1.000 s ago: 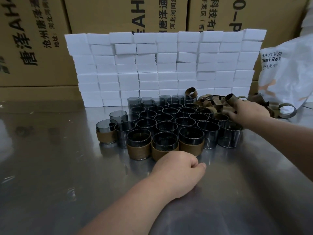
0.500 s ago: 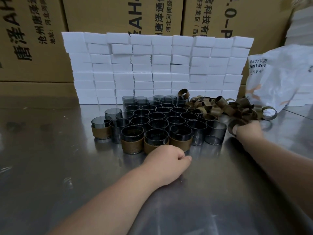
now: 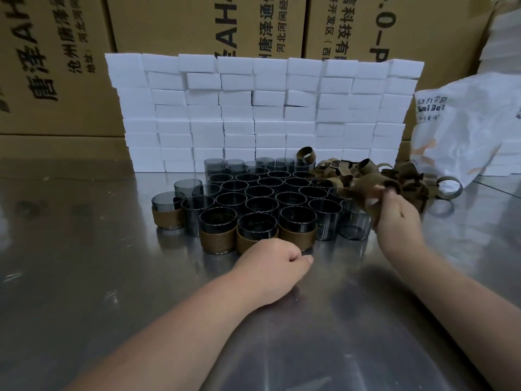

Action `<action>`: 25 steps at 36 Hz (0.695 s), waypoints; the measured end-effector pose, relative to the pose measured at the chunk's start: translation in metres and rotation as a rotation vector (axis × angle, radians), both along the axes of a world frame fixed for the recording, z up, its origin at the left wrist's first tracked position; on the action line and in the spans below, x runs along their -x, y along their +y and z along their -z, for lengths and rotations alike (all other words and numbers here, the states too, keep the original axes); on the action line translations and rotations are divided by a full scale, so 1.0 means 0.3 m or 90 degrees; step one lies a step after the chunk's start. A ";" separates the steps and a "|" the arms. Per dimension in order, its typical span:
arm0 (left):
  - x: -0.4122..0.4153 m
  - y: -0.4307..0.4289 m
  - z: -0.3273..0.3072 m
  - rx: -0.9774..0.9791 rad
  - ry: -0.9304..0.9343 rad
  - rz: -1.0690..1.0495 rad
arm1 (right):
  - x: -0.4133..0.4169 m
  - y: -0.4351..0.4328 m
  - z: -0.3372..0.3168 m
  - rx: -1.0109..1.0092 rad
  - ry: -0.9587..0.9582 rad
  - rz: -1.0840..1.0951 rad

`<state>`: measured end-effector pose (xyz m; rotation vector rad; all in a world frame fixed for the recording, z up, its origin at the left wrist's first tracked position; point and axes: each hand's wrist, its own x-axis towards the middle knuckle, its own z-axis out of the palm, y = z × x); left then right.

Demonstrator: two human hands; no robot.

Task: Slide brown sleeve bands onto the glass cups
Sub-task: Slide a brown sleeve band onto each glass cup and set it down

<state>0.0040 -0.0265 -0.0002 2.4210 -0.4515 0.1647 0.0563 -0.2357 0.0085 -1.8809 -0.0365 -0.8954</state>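
**Ana:** Where is the sleeve band (image 3: 366,194)?

**Ben:** It is up in the air, pinched by the right hand (image 3: 394,214), whose thumb and fingers curl round its wall. Blur hides whether the band is round or squashed.

**Ana:** What could go wrong?

**Ben:** Just below the grip and a little left stands a bare corner cup (image 3: 354,224), pressed against its bare neighbour (image 3: 324,220). With no gap between them, a band pushed down there would probably jam on the neighbour's wall. A flattened band might also catch the rim and tip the glass, and glass likely skids easily on the steel table (image 3: 112,277).

**Ana:** Is anything steadying that cup?

**Ben:** No. The left hand (image 3: 270,263) rests on the table well to the left of the grip and nearer the person, just before the banded cups (image 3: 218,235). It is curled into a fist, and nothing shows inside it.

**Ana:** Where is there room?

**Ben:** There is bare steel right of the grip and back toward the person, so lifting the cup out that way looks safest. Left of the grip is the packed cluster. Just behind it lies the pile of loose bands (image 3: 363,167), where a careless sweep could drag rings in among the cups. A plastic bag (image 3: 465,131) sits further right, and a wall of white foam blocks (image 3: 253,108) closes off the far side.
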 end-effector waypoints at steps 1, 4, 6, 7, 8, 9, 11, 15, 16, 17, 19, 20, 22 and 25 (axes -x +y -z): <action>0.000 0.000 0.000 0.002 0.001 -0.001 | -0.003 0.002 0.000 0.007 0.025 -0.017; 0.000 0.000 0.002 0.006 0.009 -0.002 | -0.010 0.010 0.010 0.132 0.125 -0.042; 0.002 0.000 0.002 0.007 0.017 -0.001 | -0.008 0.019 0.012 0.203 0.148 -0.018; 0.004 0.000 0.001 0.009 0.019 0.000 | -0.006 0.022 0.009 0.213 0.147 -0.008; 0.005 0.000 0.000 0.013 0.019 0.002 | -0.005 0.024 0.006 0.220 0.141 0.009; 0.005 0.000 0.000 0.019 0.017 0.003 | -0.004 0.023 0.003 0.225 0.135 0.037; 0.004 0.001 0.002 0.032 0.011 0.006 | 0.001 0.017 -0.002 0.188 0.100 0.091; 0.004 0.002 0.008 0.074 0.014 0.017 | 0.009 0.006 -0.050 -0.088 0.021 0.118; 0.004 0.001 0.010 0.085 0.012 0.021 | 0.009 0.003 -0.067 -0.173 0.027 0.112; 0.004 0.000 0.012 0.096 0.005 0.028 | 0.010 0.000 -0.084 -0.260 0.044 0.101; 0.006 -0.002 0.008 0.131 -0.018 0.044 | 0.028 0.006 -0.101 -0.425 0.101 0.022; 0.009 -0.002 0.003 0.153 -0.029 0.049 | 0.046 0.020 -0.103 -0.482 0.123 -0.043; 0.013 -0.004 -0.004 0.189 -0.055 0.059 | 0.082 0.066 -0.100 -0.529 0.154 -0.185; 0.025 -0.011 -0.013 0.164 -0.074 0.078 | 0.121 0.145 -0.094 -0.557 0.201 -0.358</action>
